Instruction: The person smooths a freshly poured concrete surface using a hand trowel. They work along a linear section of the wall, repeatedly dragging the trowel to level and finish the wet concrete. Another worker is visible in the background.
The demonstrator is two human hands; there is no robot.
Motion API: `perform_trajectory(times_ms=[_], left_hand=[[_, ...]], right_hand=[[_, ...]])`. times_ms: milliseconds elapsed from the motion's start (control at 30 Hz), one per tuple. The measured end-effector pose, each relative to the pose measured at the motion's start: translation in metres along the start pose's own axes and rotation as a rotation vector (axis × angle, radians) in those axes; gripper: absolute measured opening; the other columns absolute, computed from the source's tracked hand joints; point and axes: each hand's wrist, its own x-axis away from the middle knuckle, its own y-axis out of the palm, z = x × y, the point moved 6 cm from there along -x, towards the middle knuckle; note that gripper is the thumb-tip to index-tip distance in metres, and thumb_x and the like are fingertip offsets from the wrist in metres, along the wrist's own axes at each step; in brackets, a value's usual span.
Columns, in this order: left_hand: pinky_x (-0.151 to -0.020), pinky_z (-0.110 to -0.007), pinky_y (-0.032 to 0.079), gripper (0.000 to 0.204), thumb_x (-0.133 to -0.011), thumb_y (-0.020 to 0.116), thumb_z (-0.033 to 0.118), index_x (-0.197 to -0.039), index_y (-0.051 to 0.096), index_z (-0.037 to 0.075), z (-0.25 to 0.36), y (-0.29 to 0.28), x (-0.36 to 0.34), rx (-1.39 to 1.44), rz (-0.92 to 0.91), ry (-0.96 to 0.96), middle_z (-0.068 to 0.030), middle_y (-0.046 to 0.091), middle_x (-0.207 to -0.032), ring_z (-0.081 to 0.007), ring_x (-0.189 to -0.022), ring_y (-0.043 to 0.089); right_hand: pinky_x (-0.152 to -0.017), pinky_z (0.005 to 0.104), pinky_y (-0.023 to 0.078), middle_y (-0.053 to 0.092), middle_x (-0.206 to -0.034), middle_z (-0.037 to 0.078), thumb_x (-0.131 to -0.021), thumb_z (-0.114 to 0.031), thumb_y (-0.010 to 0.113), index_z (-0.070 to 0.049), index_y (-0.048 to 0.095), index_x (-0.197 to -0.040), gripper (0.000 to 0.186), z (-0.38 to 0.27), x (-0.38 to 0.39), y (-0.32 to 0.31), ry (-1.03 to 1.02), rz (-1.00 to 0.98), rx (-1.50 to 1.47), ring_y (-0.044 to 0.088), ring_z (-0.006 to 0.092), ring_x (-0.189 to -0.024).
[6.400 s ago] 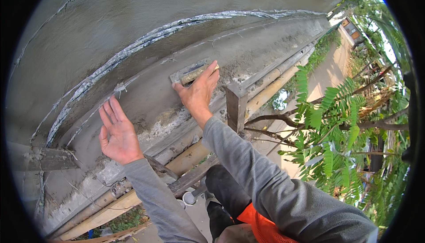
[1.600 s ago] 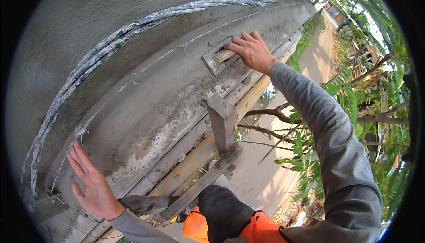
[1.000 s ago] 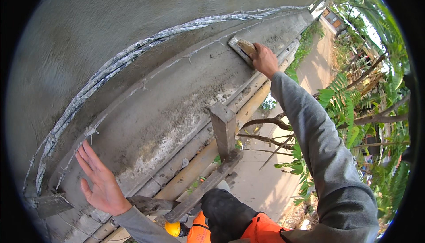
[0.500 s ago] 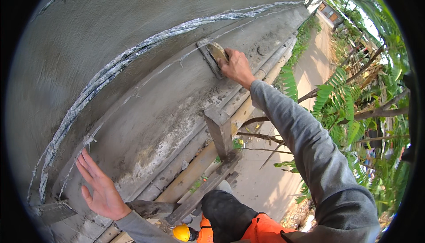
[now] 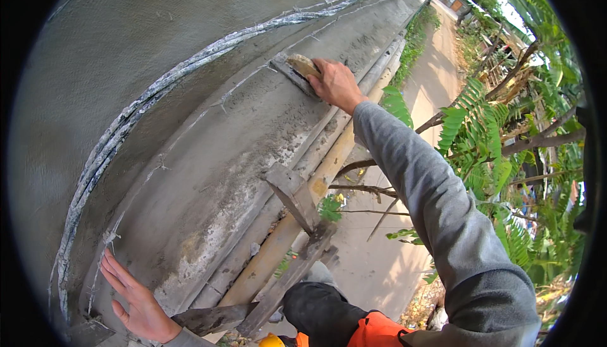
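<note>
1. Since a second ago, the right hand (image 5: 336,85) and float (image 5: 276,62) have shifted leftward, to upper centre.
2. The right hand is clamped on the float's handle (image 5: 303,65) against grey plaster (image 5: 183,182), arm (image 5: 430,189) reaching up from lower right.
3. The left hand (image 5: 142,309), lower left, is spread, fingertips near barbed wire (image 5: 110,237).

We now hold the trowel (image 5: 301,66) farther along the wall (image 5: 246,126), our right hand (image 5: 338,85) farther from our left hand (image 5: 140,306) than at first.

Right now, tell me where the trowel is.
Head view, upper centre: the trowel is in the right hand, on the grey plaster beside the thin barbed wire.
</note>
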Motion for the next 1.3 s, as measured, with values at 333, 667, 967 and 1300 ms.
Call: perform_trajectory(times_ms=[333,667,967,1300], left_hand=[[-0.142,-0.061,0.009,0.071,-0.117,0.036,0.030,-0.180,0.014,0.007,0.007,-0.003,-0.005,-0.038,0.015,-0.009,-0.0111,0.007,-0.189,-0.0358,-0.174,0.005],[-0.142,-0.059,0.014,0.071,-0.117,0.037,0.027,-0.179,0.013,0.005,0.011,-0.006,-0.005,-0.069,0.082,0.004,-0.0183,0.005,-0.188,-0.0374,-0.174,0.007],[-0.141,-0.057,0.019,0.099,-0.090,0.060,0.005,-0.177,0.013,-0.005,0.007,0.002,-0.005,-0.168,0.078,-0.020,-0.0230,0.002,-0.187,-0.0393,-0.173,0.004],[-0.138,-0.051,0.026,0.071,-0.108,0.060,0.023,-0.169,0.039,-0.005,-0.217,0.024,0.071,-1.315,-0.316,-0.209,-0.0217,0.032,-0.181,-0.0355,-0.170,0.027]], right_hand=[[-0.098,0.0534,0.061,0.079,-0.116,0.032,-0.089,-0.033,0.074,0.004,0.080,-0.113,0.045,0.159,0.019,-0.078,0.805,0.030,0.166,0.077,0.0480,-0.112],[-0.104,0.0483,0.061,0.080,-0.126,0.026,-0.087,-0.037,0.078,0.001,0.080,-0.121,0.051,0.156,0.027,-0.038,0.952,-0.085,0.159,0.078,0.0422,-0.119],[-0.104,0.0467,0.061,0.080,-0.129,0.019,-0.088,-0.039,0.079,-0.004,0.081,-0.121,0.049,0.173,0.009,-0.027,1.045,-0.045,0.135,0.076,0.0407,-0.123],[-0.058,0.0400,0.068,0.077,-0.108,0.017,-0.099,-0.021,0.076,0.002,0.070,-0.117,0.030,0.149,0.134,-0.057,1.237,0.115,-0.899,0.080,0.0283,-0.081]])
